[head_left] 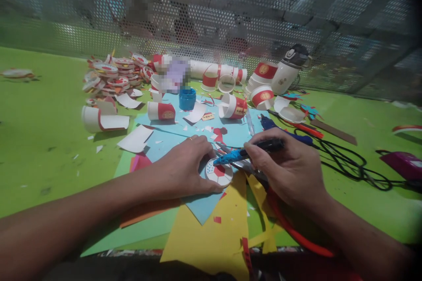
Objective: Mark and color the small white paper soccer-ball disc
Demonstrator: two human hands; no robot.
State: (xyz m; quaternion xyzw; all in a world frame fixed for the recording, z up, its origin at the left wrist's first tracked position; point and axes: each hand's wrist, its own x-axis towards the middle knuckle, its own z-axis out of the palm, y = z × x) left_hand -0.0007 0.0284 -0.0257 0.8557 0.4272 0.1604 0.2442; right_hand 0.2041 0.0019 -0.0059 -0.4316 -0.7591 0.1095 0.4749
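Note:
My left hand (184,167) lies over a round white paper disc (220,174) with a red patch, its fingers curled round the disc's left edge and pressing it onto light blue paper (201,210). My right hand (290,167) is closed on a black pen-like tool with a blue tip (244,153), and the tip touches the disc's top. Scissors (245,164) lie partly under my right hand.
Sheets of yellow (214,237), green and orange paper overlap on the green table (39,140). Red and white paper cups (161,111), a pile of cut cup bottoms (112,77), a blue pot (187,99), black cables (349,162) and a perforated metal screen (231,22) stand behind.

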